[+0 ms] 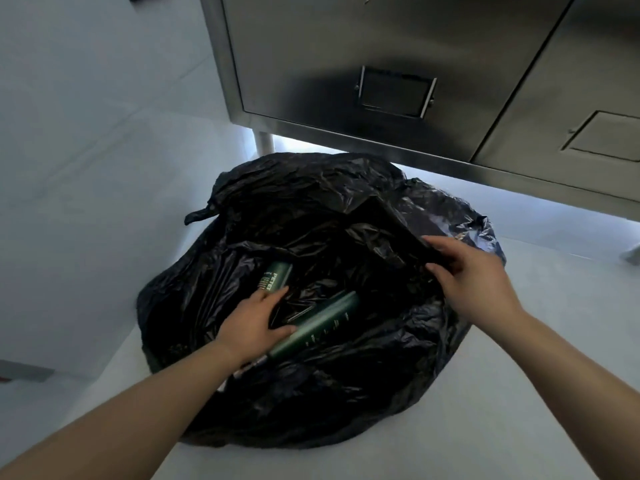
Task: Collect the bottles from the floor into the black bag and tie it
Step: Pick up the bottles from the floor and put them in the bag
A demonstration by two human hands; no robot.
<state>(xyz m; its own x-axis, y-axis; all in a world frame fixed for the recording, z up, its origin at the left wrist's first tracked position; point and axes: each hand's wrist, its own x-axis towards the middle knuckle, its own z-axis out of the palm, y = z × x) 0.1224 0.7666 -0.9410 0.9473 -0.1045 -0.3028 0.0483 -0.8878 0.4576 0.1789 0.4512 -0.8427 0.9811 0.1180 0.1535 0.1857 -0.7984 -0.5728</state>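
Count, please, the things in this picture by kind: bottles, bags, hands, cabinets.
Bottles: 2, both dark green, inside the bag: short bottle, long bottle
Bags: 1, bag
Hands: 2, left hand, right hand
Cabinets: 1, cabinet
Total: 6

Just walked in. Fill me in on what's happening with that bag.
A person is loading green bottles into a black bag that sits open on the pale floor beside a steel cabinet. The left hand is down inside the bag, touching the longer green bottle; a second green bottle lies just beyond it. The right hand has a grip on the bag's far rim, holding it open. The bag is not yet tied.
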